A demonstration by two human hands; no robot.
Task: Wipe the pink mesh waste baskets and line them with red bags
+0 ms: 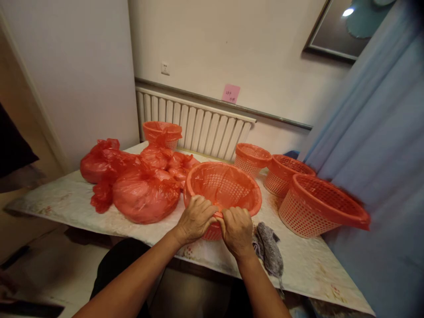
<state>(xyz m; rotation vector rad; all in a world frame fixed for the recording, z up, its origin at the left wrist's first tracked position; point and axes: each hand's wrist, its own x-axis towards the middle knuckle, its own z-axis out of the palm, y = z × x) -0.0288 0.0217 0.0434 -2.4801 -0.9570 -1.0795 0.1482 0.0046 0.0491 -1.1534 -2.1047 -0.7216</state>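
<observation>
A red plastic bag (217, 185) lines a perforated basket (258, 196) standing upright near the table's front edge. At the basket's near rim, my left hand (197, 218) has its fingers closed over the bag's folded edge. Close beside it, my right hand (237, 229) grips the same edge, with the thumbs almost meeting. Both hands hide part of the near rim. Just right of my right hand lies a grey knitted cloth item (270, 249), perhaps a glove. To the left of the basket sits a large filled red bag (145, 194).
More filled red bags (99, 163) crowd the left of the table (331, 265). Other lined baskets stand at the back left (162, 130), the back (253, 157) and the right (311, 212). A radiator (198, 126) runs behind; a blue curtain (374, 154) hangs at right.
</observation>
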